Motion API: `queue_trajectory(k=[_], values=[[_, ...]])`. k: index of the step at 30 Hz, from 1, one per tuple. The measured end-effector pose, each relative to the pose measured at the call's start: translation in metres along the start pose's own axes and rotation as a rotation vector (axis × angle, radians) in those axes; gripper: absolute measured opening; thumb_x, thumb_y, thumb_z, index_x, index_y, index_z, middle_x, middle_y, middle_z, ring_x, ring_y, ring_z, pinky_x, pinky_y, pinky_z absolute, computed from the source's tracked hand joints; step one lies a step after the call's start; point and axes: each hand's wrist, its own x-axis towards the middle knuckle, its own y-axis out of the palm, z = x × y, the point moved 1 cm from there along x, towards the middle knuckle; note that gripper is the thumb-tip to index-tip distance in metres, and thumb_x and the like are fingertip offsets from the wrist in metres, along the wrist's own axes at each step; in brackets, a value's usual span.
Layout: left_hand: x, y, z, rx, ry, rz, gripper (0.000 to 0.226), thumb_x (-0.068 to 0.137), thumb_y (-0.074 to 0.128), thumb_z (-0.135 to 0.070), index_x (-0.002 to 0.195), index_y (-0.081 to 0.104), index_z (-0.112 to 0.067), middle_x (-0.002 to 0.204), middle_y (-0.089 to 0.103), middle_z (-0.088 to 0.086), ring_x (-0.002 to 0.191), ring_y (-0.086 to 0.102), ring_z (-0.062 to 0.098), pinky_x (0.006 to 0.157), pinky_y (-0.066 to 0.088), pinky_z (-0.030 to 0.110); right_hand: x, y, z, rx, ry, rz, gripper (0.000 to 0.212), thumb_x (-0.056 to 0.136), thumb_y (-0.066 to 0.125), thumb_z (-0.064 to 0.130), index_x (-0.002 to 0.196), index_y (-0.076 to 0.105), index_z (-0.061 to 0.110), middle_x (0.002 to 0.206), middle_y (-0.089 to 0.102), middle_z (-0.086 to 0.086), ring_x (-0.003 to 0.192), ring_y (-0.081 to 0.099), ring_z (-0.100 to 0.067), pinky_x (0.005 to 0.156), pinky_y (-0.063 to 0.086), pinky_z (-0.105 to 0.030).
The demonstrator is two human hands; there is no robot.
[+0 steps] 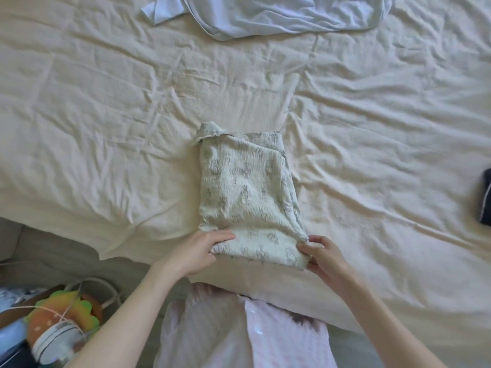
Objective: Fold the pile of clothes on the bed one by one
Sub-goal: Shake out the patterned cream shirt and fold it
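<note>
Your left hand [198,251] and right hand [322,257] pinch the near corners of the printed garment [248,192] on the bed [106,128]. A pale blue garment [279,17] lies beyond, and a box [16,312] of toys sits left.

No readable text, labels, brands or numbers anywhere; printed garment [249,192] carries drawn motifs only.

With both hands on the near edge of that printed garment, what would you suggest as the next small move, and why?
Probably lift the near edge and fold it away, over the far half. The left hand and right hand each pinch a near corner of the printed garment, which already lies as a narrow strip on the bed, so one fold across would likely finish it. Its far left corner looks rumpled.
</note>
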Motion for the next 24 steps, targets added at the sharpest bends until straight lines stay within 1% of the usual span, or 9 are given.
queue_trajectory(k=[4, 6, 9, 13, 16, 18, 20, 22, 24], values=[[-0.003, -0.019, 0.003, -0.048, 0.006, -0.083, 0.053, 0.083, 0.054, -0.002, 0.130, 0.053, -0.028, 0.134, 0.049, -0.009, 0.123, 0.045, 0.004, 0.097, 0.029, 0.007, 0.002, 0.005, 0.014, 0.076, 0.001, 0.010, 0.030, 0.084, 0.065, 0.001, 0.112, 0.056, -0.002, 0.091, 0.064, -0.014, 0.080, 0.060, -0.025, 0.071, 0.051, -0.036], [-0.003, -0.042, 0.002, -0.135, 0.000, -0.168, 0.048, 0.082, 0.058, -0.003, 0.120, 0.059, -0.032, 0.116, 0.057, -0.014, 0.098, 0.054, -0.004, 0.081, 0.035, 0.001, 0.001, 0.009, 0.035, 0.118, -0.056, -0.035, 0.033, 0.080, 0.069, 0.002, 0.110, 0.056, 0.003, 0.088, 0.062, -0.012, 0.066, 0.058, -0.018, 0.057, 0.051, -0.027], [0.010, -0.089, -0.001, -0.261, 0.025, -0.299, 0.046, 0.081, 0.060, -0.007, 0.107, 0.060, -0.044, 0.097, 0.064, -0.016, 0.072, 0.058, -0.006, 0.064, 0.044, 0.008, 0.003, 0.016, 0.075, 0.183, -0.197, -0.099, 0.025, 0.083, 0.065, 0.001, 0.105, 0.055, 0.008, 0.074, 0.056, -0.006, 0.045, 0.049, -0.006, 0.043, 0.045, -0.017], [0.058, -0.146, 0.002, -0.568, 0.060, -0.470, 0.041, 0.087, 0.060, -0.006, 0.104, 0.058, -0.044, 0.098, 0.063, -0.016, 0.074, 0.058, -0.009, 0.069, 0.042, 0.012, 0.018, 0.035, 0.135, 0.284, -0.250, -0.017, 0.007, 0.090, 0.053, 0.001, 0.093, 0.060, 0.002, 0.075, 0.055, -0.008, 0.059, 0.053, -0.012, 0.048, 0.049, -0.017], [0.094, -0.164, 0.010, -0.942, -0.056, -0.613, 0.024, 0.089, 0.063, -0.030, 0.112, 0.058, -0.030, 0.095, 0.065, -0.003, 0.072, 0.061, 0.003, 0.062, 0.044, 0.018, 0.038, 0.047, 0.168, 0.378, -0.253, 0.000, 0.011, 0.092, 0.057, 0.012, 0.087, 0.060, 0.002, 0.081, 0.058, -0.010, 0.071, 0.058, -0.015, 0.061, 0.054, -0.021], [0.105, -0.160, 0.016, -1.173, -0.077, -0.611, 0.035, 0.090, 0.056, -0.046, 0.113, 0.059, -0.020, 0.100, 0.068, 0.000, 0.076, 0.066, 0.008, 0.063, 0.049, 0.021, 0.050, 0.052, 0.176, 0.289, -0.298, 0.002, 0.025, 0.092, 0.061, 0.027, 0.096, 0.061, 0.003, 0.090, 0.059, -0.010, 0.081, 0.058, -0.017, 0.071, 0.053, -0.022], [0.102, -0.141, 0.022, -1.233, -0.064, -0.576, 0.042, 0.087, 0.054, -0.051, 0.112, 0.060, -0.018, 0.104, 0.071, -0.002, 0.092, 0.068, 0.010, 0.073, 0.053, 0.023, 0.057, 0.056, 0.173, -0.011, -0.356, -0.006, 0.038, 0.087, 0.062, 0.044, 0.101, 0.061, 0.008, 0.090, 0.060, -0.002, 0.079, 0.056, -0.012, 0.072, 0.047, -0.020], [0.091, -0.116, 0.028, -1.205, -0.078, -0.535, 0.042, 0.080, 0.059, -0.049, 0.110, 0.063, -0.020, 0.102, 0.072, -0.007, 0.094, 0.067, 0.006, 0.074, 0.053, 0.021, 0.058, 0.058, 0.162, -0.151, -0.410, 0.001, 0.027, 0.084, 0.062, 0.048, 0.093, 0.061, 0.022, 0.080, 0.064, 0.019, 0.073, 0.059, 0.003, 0.063, 0.046, -0.012], [0.080, -0.092, 0.032, -1.099, -0.122, -0.524, 0.042, 0.077, 0.061, -0.047, 0.110, 0.063, -0.021, 0.106, 0.071, -0.005, 0.097, 0.066, 0.009, 0.078, 0.051, 0.023, 0.058, 0.057, 0.150, -0.149, -0.435, 0.060, 0.014, 0.085, 0.066, 0.038, 0.090, 0.065, 0.024, 0.073, 0.069, 0.022, 0.071, 0.065, 0.009, 0.053, 0.046, -0.006]])
